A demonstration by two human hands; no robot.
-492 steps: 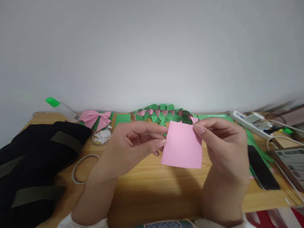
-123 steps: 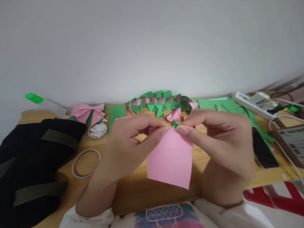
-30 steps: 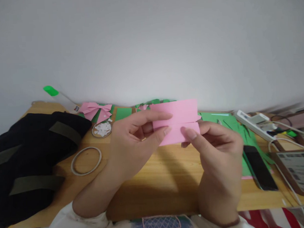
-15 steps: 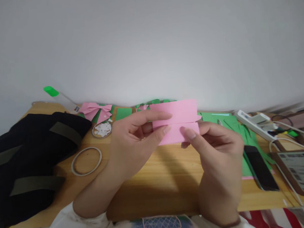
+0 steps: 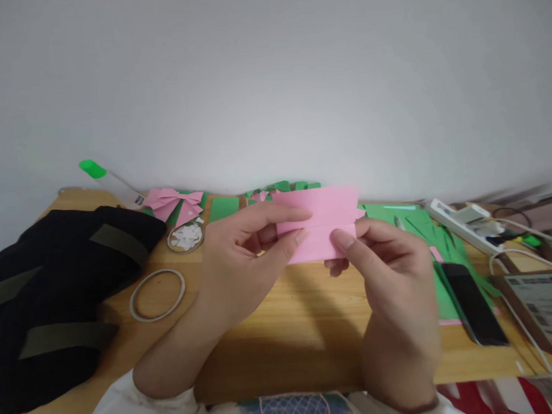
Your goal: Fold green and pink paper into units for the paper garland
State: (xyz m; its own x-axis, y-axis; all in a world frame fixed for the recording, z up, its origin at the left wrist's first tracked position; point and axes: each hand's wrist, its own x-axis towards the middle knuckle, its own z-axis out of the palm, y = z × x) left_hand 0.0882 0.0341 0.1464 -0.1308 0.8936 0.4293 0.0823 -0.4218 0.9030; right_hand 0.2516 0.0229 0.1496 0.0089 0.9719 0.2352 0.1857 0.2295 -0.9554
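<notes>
A folded piece of pink paper (image 5: 324,208) is held up above the wooden table, with a horizontal fold line across it. My left hand (image 5: 246,262) pinches its left side, the index finger lying across the front and the thumb below. At the lower right, my right hand (image 5: 391,275) grips the paper between the thumb in front and fingers behind. Some of my fingers are hidden behind the paper. A small pink point sticks out past the paper's right edge.
On the left of the table (image 5: 281,346) lie black cloth (image 5: 60,263), a tape ring (image 5: 133,299), a dish of white scraps (image 5: 186,236) and a pink bow (image 5: 169,203). Green paper (image 5: 389,214), a phone (image 5: 474,303) and a power strip (image 5: 460,225) lie at right.
The lower part of the pink paper has been pressed flatter, so the gap along the fold looks narrower. My right hand has shifted slightly left; my left hand is nearly still.
</notes>
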